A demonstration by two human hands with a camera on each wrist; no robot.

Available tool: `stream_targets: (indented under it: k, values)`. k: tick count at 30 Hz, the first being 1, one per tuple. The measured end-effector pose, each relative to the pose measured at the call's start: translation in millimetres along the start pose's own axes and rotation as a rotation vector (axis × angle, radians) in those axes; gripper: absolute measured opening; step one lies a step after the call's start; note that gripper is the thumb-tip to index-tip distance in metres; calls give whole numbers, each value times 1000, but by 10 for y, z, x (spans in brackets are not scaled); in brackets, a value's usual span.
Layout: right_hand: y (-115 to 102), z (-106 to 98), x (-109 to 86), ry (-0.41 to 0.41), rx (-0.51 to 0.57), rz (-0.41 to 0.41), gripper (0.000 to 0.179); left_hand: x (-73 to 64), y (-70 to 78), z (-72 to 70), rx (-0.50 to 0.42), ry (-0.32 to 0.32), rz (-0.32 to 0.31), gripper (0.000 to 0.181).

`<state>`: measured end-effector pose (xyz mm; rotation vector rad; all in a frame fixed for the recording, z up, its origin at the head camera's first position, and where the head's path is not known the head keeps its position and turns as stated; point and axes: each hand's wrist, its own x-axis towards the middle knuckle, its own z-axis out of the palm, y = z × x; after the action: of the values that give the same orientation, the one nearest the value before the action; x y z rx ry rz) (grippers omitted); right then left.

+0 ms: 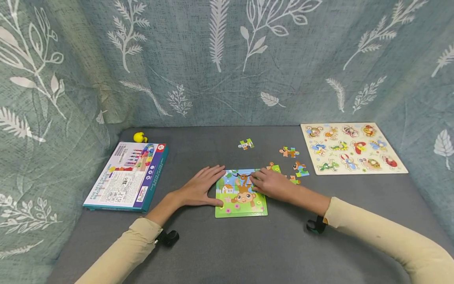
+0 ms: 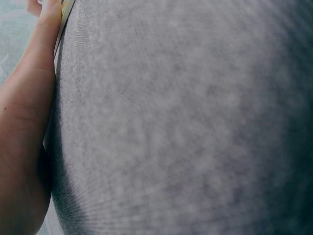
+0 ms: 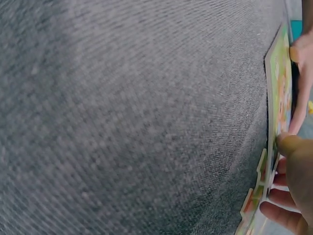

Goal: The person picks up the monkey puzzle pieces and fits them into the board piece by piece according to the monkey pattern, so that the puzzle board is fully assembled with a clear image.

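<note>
A jigsaw puzzle (image 1: 241,211) with a cartoon monkey and a small house lies in its green-edged tray on the table. My left hand (image 1: 203,186) rests along its left side, fingers extended toward the top corner and thumb on the lower left edge. My right hand (image 1: 272,183) lies over the puzzle's upper right part, with its fingertips touching the picture there. In the right wrist view, the right thumb (image 3: 288,143) touches the tray's edge and the other fingers are spread. No piece shows between them. Loose puzzle pieces (image 1: 300,169) lie just beyond the right hand.
Farther back lie another puzzle piece (image 1: 246,144) and a monkey-face piece (image 1: 289,152). A wooden insect board (image 1: 354,149) is at the right. On the left is a boxed bead set (image 1: 124,177), with a small yellow object (image 1: 140,137) behind it. A patterned curtain (image 1: 227,79) backs the table.
</note>
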<state>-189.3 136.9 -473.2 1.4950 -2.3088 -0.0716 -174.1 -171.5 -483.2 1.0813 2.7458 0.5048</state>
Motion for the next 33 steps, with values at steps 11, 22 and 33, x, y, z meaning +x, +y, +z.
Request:
stream_targets:
  k: [11, 22, 33]
  values:
    - [-8, 13, 1, 28, 25, 20, 37, 7, -8, -9, 13, 13, 8, 104]
    - [-21, -48, -7, -29, 55, 31, 37, 2, 6, 10, 11, 20, 19, 103]
    - [-13, -94, -2, -133, -16, -10, 46, 5, -9, -5, 0, 11, 19, 105]
